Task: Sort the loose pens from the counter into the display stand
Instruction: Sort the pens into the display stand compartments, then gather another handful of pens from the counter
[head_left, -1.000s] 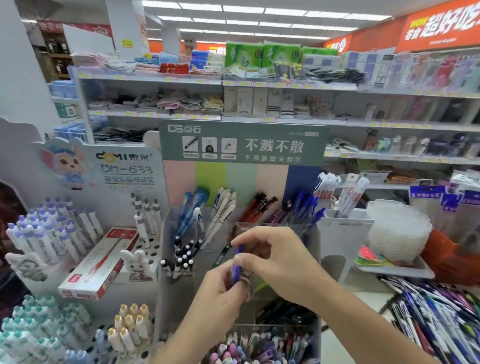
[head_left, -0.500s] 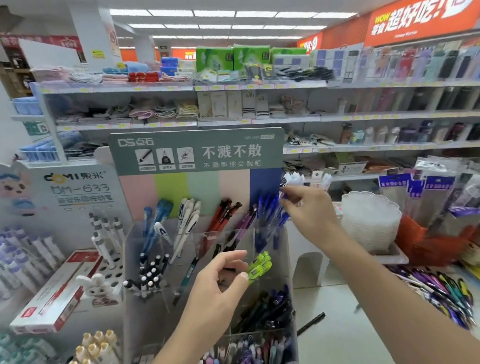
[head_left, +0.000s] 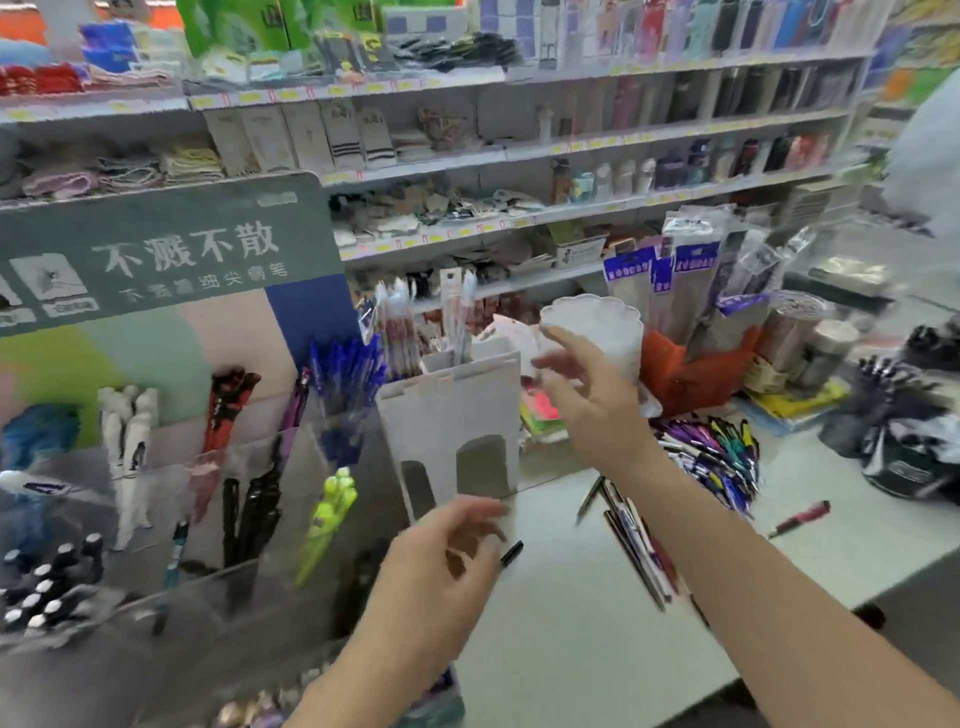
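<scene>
The clear display stand (head_left: 249, 499) at the left holds pens sorted by colour: white, red, black, blue (head_left: 345, 374) and green (head_left: 330, 512). A pile of loose pens (head_left: 711, 457) lies on the white counter (head_left: 587, 639) to the right, with a few more (head_left: 631, 540) beside my right forearm. My right hand (head_left: 587, 400) hovers above the counter, fingers spread, holding nothing. My left hand (head_left: 447, 566) hangs in front of the stand's right edge, fingers loosely curled and blurred, holding nothing I can see. A black pen (head_left: 511, 552) lies just right of it.
A white cardboard holder (head_left: 457, 421) with packaged pens stands next to the stand. Behind it are a stack of white dishes (head_left: 597, 322), an orange basket (head_left: 685, 374) and store shelves. A red pen (head_left: 800, 518) lies alone at the right, near black bags (head_left: 904, 447).
My right hand left the blue pens in the stand and moved right over the counter. My left hand also shifted right, away from the green pens. The view swung to the right.
</scene>
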